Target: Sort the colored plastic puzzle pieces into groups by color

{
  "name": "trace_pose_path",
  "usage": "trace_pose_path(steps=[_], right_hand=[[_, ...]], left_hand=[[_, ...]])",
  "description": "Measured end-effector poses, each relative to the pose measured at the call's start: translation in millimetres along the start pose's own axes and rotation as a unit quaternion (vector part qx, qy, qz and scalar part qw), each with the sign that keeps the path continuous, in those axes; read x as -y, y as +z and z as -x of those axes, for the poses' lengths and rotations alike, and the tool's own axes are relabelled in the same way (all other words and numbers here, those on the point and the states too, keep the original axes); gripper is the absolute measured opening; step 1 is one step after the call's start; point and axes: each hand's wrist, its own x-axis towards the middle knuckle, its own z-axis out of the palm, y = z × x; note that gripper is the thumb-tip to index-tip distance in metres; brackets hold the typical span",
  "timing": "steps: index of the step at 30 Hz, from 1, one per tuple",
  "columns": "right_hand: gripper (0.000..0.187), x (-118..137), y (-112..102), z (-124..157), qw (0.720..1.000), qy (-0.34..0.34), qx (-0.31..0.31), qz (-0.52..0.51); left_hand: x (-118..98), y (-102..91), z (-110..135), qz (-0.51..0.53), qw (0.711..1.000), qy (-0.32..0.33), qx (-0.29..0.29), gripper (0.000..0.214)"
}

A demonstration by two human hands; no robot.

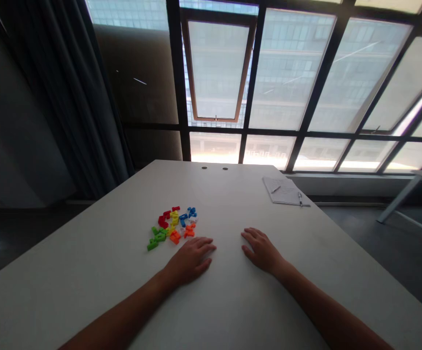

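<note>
A loose cluster of small plastic puzzle-like pieces (172,226) lies on the white table (101,257), left of centre, in red, yellow, green, blue, orange and white. My left hand (189,260) rests palm down just right of the cluster, its fingertips close to an orange piece (189,231) but apparently not touching it. My right hand (262,250) lies flat further right, touching only the tabletop. Neither hand holds anything.
A sheet of written paper (284,191) lies at the far right of the table, with a pen (300,198) and a second pen (275,189) on it. Two small holes (214,168) mark the far edge. Beyond stand large windows and a dark curtain.
</note>
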Motion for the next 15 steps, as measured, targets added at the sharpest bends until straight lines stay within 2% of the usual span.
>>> trace_pose_path(steps=[4,9,12,15], right_hand=[[0.069,12,3,4,0.999,-0.002,0.043,0.03],[0.081,25,-3,9,0.996,0.001,0.082,0.021],[0.096,30,-8,25,0.993,-0.03,0.11,0.0],[0.101,31,-11,46,0.99,-0.064,0.129,-0.012]], left_hand=[[-2,-1.1,-1,-0.015,1.0,0.009,-0.002,0.039],[-10,-3.9,0,-0.02,0.999,0.035,-0.028,0.04],[-18,-2.3,4,-0.033,0.998,0.044,-0.022,0.067],[-24,5.0,9,-0.036,0.997,0.062,0.031,0.097]])
